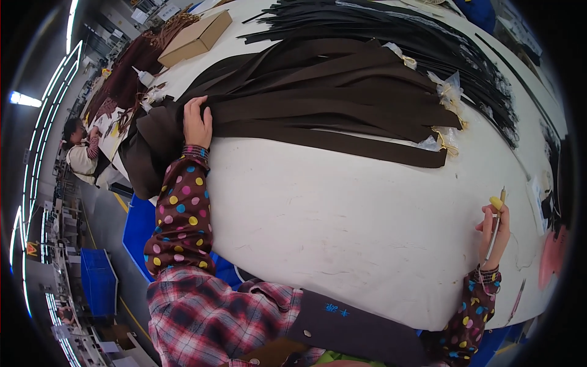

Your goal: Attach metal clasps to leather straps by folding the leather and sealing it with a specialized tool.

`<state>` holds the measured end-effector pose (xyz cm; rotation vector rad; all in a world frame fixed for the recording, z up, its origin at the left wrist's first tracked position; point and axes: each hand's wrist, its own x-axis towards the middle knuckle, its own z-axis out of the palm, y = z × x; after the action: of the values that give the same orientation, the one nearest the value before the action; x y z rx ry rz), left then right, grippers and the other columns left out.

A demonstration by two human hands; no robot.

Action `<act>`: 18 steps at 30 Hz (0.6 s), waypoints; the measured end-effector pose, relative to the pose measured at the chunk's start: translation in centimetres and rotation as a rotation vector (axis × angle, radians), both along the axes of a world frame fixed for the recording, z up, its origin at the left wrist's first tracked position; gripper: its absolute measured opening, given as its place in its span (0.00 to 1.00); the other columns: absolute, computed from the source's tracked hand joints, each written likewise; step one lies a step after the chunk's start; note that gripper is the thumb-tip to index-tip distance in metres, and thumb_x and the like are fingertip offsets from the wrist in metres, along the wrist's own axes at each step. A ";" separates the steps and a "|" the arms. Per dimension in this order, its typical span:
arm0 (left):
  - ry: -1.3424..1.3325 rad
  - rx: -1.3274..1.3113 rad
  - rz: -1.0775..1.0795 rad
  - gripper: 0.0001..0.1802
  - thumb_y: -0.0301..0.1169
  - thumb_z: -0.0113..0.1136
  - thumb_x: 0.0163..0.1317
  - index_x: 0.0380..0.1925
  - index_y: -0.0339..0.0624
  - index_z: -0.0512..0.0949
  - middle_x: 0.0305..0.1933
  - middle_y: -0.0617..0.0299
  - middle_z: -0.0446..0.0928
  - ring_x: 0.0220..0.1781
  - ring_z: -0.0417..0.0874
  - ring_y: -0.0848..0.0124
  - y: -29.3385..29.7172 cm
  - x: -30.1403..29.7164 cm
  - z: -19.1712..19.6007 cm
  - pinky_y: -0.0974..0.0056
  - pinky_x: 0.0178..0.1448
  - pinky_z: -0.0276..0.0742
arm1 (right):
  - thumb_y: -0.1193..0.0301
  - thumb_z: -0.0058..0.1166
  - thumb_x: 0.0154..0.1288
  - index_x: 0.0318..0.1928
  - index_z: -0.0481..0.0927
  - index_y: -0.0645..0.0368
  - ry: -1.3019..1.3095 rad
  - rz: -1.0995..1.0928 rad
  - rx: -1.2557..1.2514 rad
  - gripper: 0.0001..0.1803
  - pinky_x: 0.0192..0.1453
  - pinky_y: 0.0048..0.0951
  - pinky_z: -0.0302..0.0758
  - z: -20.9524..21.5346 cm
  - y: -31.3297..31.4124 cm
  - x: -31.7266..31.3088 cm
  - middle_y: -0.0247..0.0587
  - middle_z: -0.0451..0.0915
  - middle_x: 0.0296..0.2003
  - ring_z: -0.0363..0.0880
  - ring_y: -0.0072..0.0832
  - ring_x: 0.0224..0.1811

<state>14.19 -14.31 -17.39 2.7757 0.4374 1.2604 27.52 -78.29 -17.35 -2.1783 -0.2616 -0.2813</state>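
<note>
My left hand rests on a bundle of long dark brown fabric strips, near the end where they droop over the table's left edge. Its fingers are stretched out over the cloth, and the thumb is partly hidden. At the far right, apart from the strips, my right hand is closed around a thin, pen-like metal tool. A yellow finger cover sits on one fingertip of that hand. Clear plastic and pale yellow ties bind the strips at their right ends.
Black strips lie along the back of the white table. A cardboard box, a white squeeze bottle and dark red strips are at the back left. Another person works further left. Another slim tool lies at the right edge.
</note>
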 end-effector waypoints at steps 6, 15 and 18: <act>0.178 0.030 -0.139 0.21 0.32 0.59 0.58 0.52 0.43 0.71 0.57 0.53 0.68 0.60 0.69 0.56 0.8 -3.8 -0.4 0.57 0.64 0.63 | 0.70 0.46 0.70 0.50 0.72 0.61 0.013 0.026 -0.022 0.12 0.28 0.17 0.72 -0.4 -0.4 0.2 0.36 0.78 0.34 0.72 0.15 0.24; 0.455 0.108 -0.005 0.33 0.32 0.64 0.40 0.51 0.44 0.70 0.48 0.53 0.70 0.55 0.70 0.55 -0.3 -0.7 2.1 0.55 0.60 0.65 | 0.70 0.45 0.70 0.50 0.72 0.62 0.032 0.027 -0.031 0.12 0.28 0.16 0.71 -0.5 -0.2 0.0 0.36 0.77 0.34 0.72 0.15 0.25; 0.481 0.188 -0.013 0.27 0.26 0.65 0.39 0.44 0.46 0.72 0.43 0.58 0.71 0.50 0.73 0.58 -1.7 0.7 2.7 0.57 0.54 0.69 | 0.70 0.45 0.70 0.51 0.72 0.61 0.054 0.036 -0.058 0.13 0.29 0.16 0.70 -0.5 -0.3 0.2 0.35 0.77 0.34 0.71 0.15 0.25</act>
<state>14.89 -16.06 -14.66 3.2309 0.3348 0.6459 27.72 -78.55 -17.89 -2.2325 -0.2813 -0.1965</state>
